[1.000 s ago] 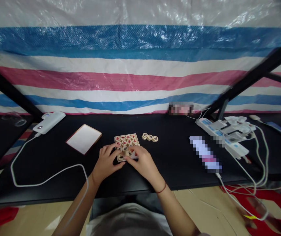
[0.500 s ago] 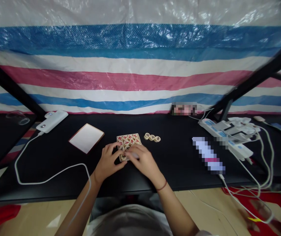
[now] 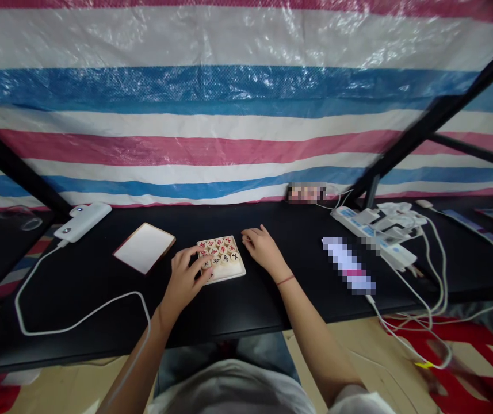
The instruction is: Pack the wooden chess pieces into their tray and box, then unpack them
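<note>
A shallow white box (image 3: 233,272) holds rows of round Chinese chess pieces (image 3: 222,250), marked in red at the back and black nearer me. Bare white bottom shows along its front part. My left hand (image 3: 183,273) lies over the left edge of this box, fingers apart, with fingertips and thumb touching the box or its pieces. Just right of the box, my right hand (image 3: 263,248) is on the table with its fingers curled together. Whatever is beneath or between those fingers is hidden, and the loose pieces on that side are out of sight.
A white-faced square lid (image 3: 145,248) lies left of the box. Farther left is a white power bank (image 3: 84,221) with a cable (image 3: 77,330). On the right are a blurred-out phone (image 3: 348,265) and a power strip (image 3: 378,237) with tangled cables. Striped sheeting (image 3: 211,144) hangs behind.
My right hand has moved from above the box to its right, covering where the loose pieces lay. My left hand stays at the box's left edge. The camera view has shifted slightly.
</note>
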`<control>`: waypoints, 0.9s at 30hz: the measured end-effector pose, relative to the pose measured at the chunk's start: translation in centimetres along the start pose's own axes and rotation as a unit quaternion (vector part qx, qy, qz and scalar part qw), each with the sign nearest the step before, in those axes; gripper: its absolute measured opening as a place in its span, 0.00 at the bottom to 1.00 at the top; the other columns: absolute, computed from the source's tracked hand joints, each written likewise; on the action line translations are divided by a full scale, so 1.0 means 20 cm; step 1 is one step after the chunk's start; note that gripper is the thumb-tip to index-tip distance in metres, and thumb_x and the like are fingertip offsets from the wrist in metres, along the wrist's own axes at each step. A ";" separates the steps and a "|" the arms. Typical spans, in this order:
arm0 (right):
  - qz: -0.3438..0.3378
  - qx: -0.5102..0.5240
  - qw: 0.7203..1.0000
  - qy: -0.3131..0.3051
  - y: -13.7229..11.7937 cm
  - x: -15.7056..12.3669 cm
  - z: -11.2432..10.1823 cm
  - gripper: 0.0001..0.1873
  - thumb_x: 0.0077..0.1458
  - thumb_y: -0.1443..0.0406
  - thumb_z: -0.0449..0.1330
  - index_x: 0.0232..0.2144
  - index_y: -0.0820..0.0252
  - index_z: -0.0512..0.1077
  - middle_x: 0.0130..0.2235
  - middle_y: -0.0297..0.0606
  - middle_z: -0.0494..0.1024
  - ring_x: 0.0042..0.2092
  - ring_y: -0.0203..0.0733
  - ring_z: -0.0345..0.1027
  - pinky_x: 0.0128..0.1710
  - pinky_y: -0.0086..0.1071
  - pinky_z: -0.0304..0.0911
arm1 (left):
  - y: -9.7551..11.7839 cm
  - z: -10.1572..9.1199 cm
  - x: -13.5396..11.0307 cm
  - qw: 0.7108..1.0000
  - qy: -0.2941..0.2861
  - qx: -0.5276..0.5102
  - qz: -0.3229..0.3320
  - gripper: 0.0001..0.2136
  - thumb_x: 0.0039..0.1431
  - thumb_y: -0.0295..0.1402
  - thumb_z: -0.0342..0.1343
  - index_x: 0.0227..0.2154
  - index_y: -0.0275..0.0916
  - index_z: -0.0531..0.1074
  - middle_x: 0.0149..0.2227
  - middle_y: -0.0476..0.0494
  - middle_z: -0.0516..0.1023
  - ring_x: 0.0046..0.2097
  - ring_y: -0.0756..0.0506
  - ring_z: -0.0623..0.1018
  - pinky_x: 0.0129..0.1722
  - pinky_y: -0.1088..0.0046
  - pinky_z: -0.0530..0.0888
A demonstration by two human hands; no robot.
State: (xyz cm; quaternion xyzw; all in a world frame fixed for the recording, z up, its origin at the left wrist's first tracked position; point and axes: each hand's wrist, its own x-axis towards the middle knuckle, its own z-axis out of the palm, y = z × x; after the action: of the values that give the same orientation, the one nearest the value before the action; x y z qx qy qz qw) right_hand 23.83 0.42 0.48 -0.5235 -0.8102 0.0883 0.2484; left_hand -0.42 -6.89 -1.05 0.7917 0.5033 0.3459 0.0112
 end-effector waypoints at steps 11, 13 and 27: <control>0.036 0.382 0.921 0.064 -0.35 -0.11 0.12 0.14 0.52 0.57 0.65 0.40 0.56 0.75 0.39 0.38 0.81 0.41 0.42 0.75 0.45 0.35 0.68 | 0.01 0.10 0.07 0.994 0.084 -0.058 0.043 0.13 0.63 0.33 0.53 0.50 0.42 0.71 0.44 0.42 0.77 0.45 0.44 0.77 0.48 0.67 0.74; 0.022 0.374 0.924 0.072 -0.33 -0.12 0.14 0.14 0.51 0.57 0.66 0.39 0.56 0.76 0.39 0.38 0.80 0.42 0.42 0.74 0.46 0.35 0.68 | 0.02 0.09 0.05 0.993 0.084 -0.070 0.036 0.12 0.62 0.32 0.54 0.48 0.42 0.72 0.44 0.43 0.78 0.45 0.44 0.77 0.48 0.66 0.74; 0.161 0.440 0.858 0.211 -0.19 -0.14 0.16 0.14 0.53 0.56 0.63 0.38 0.59 0.74 0.32 0.37 0.78 0.33 0.38 0.70 0.34 0.31 0.65 | 0.01 0.02 0.04 0.983 0.105 -0.144 -0.037 0.03 0.59 0.30 0.57 0.35 0.40 0.69 0.42 0.44 0.77 0.44 0.46 0.78 0.47 0.66 0.75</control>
State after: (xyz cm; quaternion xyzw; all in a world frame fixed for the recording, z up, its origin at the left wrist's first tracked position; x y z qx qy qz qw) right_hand 20.10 -3.37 -1.65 -0.4894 -0.5193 0.3614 0.6002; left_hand 0.12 -6.20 -0.98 0.7217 0.4755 0.4957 0.0853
